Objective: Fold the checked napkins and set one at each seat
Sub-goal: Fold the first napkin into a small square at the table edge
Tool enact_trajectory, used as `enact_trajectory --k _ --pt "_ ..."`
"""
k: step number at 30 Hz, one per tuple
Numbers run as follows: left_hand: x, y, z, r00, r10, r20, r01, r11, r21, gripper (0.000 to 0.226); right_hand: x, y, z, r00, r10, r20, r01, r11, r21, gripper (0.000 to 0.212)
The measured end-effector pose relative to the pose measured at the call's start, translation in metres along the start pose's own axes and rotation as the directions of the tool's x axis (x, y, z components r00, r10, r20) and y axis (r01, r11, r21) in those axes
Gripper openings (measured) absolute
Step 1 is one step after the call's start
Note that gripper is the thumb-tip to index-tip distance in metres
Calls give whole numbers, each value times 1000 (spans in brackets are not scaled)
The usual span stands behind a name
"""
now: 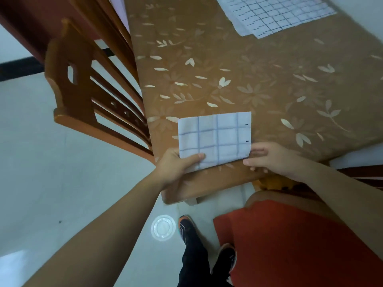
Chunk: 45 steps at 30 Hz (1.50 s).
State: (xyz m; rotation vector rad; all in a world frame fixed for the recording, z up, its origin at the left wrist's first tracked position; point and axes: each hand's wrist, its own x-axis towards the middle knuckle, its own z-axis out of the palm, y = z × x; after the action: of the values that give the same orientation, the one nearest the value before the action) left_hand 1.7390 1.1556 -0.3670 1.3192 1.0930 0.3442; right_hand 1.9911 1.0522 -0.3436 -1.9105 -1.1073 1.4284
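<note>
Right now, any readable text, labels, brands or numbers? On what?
None readable.
The folded white napkin with blue checks bears only short black dashes along its right edge, not characters.
The black and orange shoes show no legible brand.

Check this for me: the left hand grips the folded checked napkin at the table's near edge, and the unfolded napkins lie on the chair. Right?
Not quite. The left hand grips the folded checked napkin at the near edge of the table, but the unfolded napkins lie at its far end, not on the chair; the head view shows it.
</note>
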Motion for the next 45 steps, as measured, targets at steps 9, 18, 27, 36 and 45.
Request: enact_trajectory --k 9,18,27,36,45 --pt "-12 -12 -22 951 -23 -307 81 981 176 31 17 -4 45 983 175 -63 -147 936 319 21" --pt "-30 -23 -18 926 -233 -297 212 972 -102 17 5 3 52 972 220 -84 -171 906 388 29" --pt "-25 20 -3 903 85 -420 -124 990 -66 27 -13 -20 25 901 -51 -432 171 955 243 11" --pt "-17 -3 17 925 -246 -290 231 969 -85 21 -18 30 36 868 170 -467 -58 968 244 27" --pt "-22 6 6 933 -336 -128 359 897 257 24 -22 31 45 860 204 -467 -59 950 307 15"
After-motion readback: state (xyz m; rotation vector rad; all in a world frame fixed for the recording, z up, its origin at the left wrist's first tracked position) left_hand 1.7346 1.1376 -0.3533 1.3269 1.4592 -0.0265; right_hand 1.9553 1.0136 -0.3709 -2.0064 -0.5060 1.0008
